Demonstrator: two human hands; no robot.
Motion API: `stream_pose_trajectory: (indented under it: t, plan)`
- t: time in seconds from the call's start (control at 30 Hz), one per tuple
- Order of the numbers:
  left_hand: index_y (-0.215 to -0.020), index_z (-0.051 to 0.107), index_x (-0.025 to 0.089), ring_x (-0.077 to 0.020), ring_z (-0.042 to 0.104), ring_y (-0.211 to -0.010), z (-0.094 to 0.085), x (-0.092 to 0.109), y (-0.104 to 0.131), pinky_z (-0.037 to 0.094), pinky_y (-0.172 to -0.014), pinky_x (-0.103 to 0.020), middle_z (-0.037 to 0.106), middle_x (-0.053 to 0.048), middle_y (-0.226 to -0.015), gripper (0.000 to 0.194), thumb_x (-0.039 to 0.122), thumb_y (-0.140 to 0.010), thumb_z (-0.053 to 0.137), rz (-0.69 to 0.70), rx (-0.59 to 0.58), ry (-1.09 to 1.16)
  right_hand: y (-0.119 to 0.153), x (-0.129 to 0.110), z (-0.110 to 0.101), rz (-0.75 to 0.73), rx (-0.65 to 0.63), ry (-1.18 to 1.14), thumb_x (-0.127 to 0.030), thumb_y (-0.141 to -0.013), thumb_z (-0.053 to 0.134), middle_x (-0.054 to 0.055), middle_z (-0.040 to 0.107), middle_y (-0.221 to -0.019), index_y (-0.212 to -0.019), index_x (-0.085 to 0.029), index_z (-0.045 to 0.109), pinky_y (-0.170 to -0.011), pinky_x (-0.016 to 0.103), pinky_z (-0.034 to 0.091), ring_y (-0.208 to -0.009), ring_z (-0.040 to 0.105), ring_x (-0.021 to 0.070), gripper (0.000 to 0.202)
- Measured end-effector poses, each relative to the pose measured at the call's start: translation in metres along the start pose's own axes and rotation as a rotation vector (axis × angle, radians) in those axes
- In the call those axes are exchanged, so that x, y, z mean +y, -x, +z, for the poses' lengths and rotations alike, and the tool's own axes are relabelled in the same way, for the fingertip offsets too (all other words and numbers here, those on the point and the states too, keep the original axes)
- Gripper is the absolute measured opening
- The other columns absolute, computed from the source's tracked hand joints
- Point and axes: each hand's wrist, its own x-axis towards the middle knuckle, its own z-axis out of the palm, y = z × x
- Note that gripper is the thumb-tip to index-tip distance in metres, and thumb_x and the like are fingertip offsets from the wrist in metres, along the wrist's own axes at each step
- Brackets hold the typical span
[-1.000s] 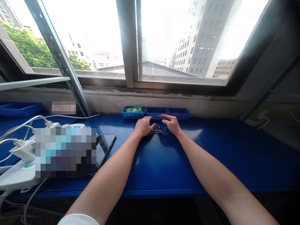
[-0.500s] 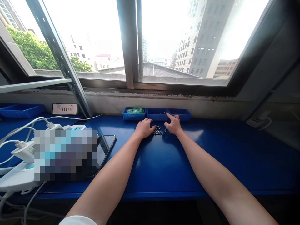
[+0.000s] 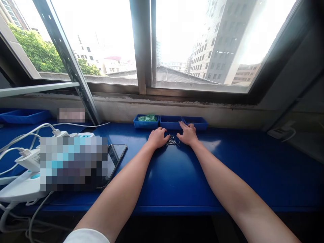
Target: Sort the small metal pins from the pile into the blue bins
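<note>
A small pile of dark and silvery screws (image 3: 172,140) lies on the blue tabletop between my two hands. At its left edge rests my left hand (image 3: 158,137), thumb apart from the bent fingers and touching or nearly touching the screws. My right hand (image 3: 188,133) is to the right of the pile. Its index finger points forward in front of the bins, the thumb stands apart, and the other fingers are curled. Behind the hands stand a blue bin with green packets (image 3: 146,118), a middle blue bin (image 3: 165,126) and a right blue bin (image 3: 202,125) with small dark pieces inside.
To the left lie a white power strip (image 3: 22,192) with plugs and cables, a blurred-out patch, and a dark phone (image 3: 116,158). More blue trays (image 3: 32,117) stand at the far left near a metal shelf post (image 3: 76,71). A window runs behind the table.
The view has shifted slightly. My right thumb has moved a little closer to the pile, and the loose screws beside it lie slightly differently. My left hand stays at the pile's left edge.
</note>
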Motion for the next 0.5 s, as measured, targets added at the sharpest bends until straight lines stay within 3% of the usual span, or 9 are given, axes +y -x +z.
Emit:
stream_pose_trajectory:
  t: [0.27, 0.5]
  plan:
    - [-0.104, 0.065, 0.019, -0.0265, 0.059, -0.095, -0.0030, 0.0032, 0.0026, 0.046, -0.079, -0.034, 0.061, -0.010, -0.109, 0.047, 0.056, -0.082, 0.045, 0.036, -0.024, 0.026, -0.0002, -0.0006, 0.0007, -0.006, -0.003, -0.027, -0.035, -0.075, 0.055, 0.003, 0.039, -0.143, -0.140, -0.021, 0.036, -0.091, 0.046, 0.032, -0.108, 0.036, 0.0322, 0.069]
    - [-0.103, 0.065, 0.020, -0.0260, 0.060, -0.093, -0.0039, 0.0038, 0.0028, 0.046, -0.078, -0.033, 0.061, -0.010, -0.108, 0.047, 0.055, -0.084, 0.042, 0.021, -0.067, 0.022, -0.0039, 0.0059, 0.0026, 0.151, 0.022, -0.132, -0.034, -0.075, 0.052, 0.005, 0.051, -0.133, -0.139, -0.019, 0.037, -0.095, 0.041, 0.035, -0.108, 0.038, 0.0277, 0.067]
